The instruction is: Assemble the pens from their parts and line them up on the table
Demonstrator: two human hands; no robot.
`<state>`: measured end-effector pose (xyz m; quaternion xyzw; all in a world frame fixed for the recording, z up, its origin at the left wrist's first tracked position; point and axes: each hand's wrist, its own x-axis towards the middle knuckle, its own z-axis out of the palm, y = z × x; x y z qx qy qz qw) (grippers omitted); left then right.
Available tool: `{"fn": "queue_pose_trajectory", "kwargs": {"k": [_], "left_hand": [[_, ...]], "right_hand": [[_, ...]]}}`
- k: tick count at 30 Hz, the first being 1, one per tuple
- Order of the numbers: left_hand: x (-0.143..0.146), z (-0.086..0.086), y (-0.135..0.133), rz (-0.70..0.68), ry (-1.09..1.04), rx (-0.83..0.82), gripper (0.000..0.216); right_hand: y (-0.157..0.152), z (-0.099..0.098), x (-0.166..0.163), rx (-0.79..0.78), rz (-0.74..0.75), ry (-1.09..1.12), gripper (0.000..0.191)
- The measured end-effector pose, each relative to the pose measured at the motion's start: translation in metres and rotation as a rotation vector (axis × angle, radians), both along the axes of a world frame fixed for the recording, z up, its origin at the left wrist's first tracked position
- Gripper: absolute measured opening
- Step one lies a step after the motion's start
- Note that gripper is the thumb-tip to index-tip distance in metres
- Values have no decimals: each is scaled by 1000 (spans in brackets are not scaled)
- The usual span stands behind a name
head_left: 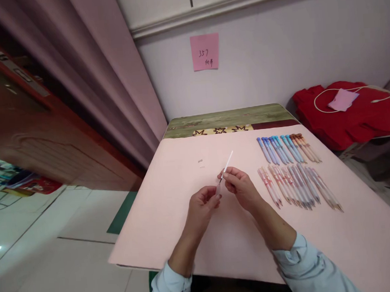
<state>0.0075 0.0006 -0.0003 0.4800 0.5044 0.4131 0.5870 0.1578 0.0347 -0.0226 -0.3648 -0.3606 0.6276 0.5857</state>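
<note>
Over the middle of the pink-covered table, my left hand (pixel 202 207) is closed, its thumb and fingers pinching a short translucent pen barrel (pixel 218 189). My right hand (pixel 241 186) is closed too, gripping a thin white pen refill (pixel 229 158) that slants up and to the right. The refill's dark lower end meets the top of the barrel; whether it has entered cannot be made out. To the right of my hands lies a row of pale pens (pixel 299 187). Behind it is a row of blue and brown-topped pens (pixel 278 150).
Two tiny pieces (pixel 200 161) lie on the pink table cover (pixel 159 203) beyond my left hand. A pink note (pixel 205 52) is stuck to the wall. Red cloth (pixel 335 126) with a white cable sits past the right edge; a wooden door (pixel 63 143) stands at left.
</note>
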Motion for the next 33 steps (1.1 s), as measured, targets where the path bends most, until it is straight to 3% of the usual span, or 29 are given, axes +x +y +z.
{"fn": "queue_pose_trajectory", "kwargs": {"k": [8,25,33], "left_hand": [[-6,-4,-2,-18,7,37,24],[-16,-7,-13,18,77,128,21],[-14,-7,-13,-22,53,148,18]], "right_hand": [[-1,-1,0,3,-33,-37,25],[-9,-1,-6,-1,48,-29,26],[-14,0,-7,69,119,-185,18]]}}
